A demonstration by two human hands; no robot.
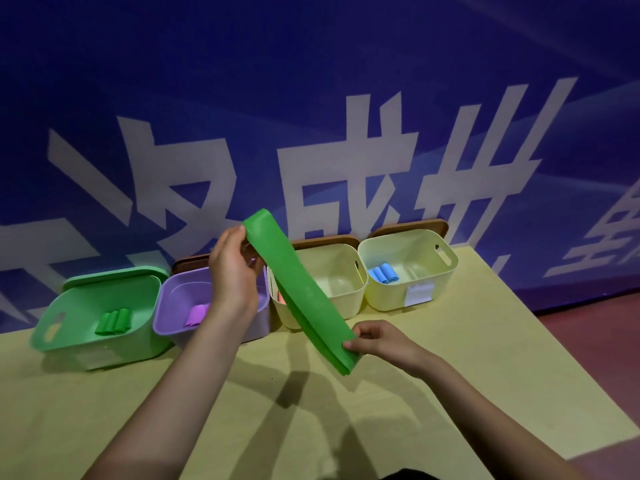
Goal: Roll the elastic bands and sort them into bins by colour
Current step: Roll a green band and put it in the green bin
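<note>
Behind the work area hangs a dark blue banner (311,98) with large white characters, and in front of it a pale yellow surface (450,375) carries four bins in a row against the banner's foot. From the left stand a green bin (69,337) holding rolled green bands (113,322), a purple bin (166,306) with a pink-purple roll (196,315), a cream bin (346,292) showing something pink low at its left inner wall, largely hidden, and a second cream bin (391,299) with blue rolls (383,274) and a white label on its front. Brown lids appear to lean behind three of the bins. A long green elastic band (301,296) is held in the air above the surface, slanting across the front of the first cream bin. The left hand (233,268) pinches the upper end, thumb and fingers curled on it, raised above the purple bin. The right hand (375,341) pinches the lower end, just above the surface. Held taut and flat between both hands, the band looks to be doubled along its length; this appears to be straightening before rolling, since a smooth strip should roll evenly. The band is unrolled, so rolling is not yet begun. By colour, its destination would be the green bin at far left. Risk noted: a slipped end could spring back.
</note>
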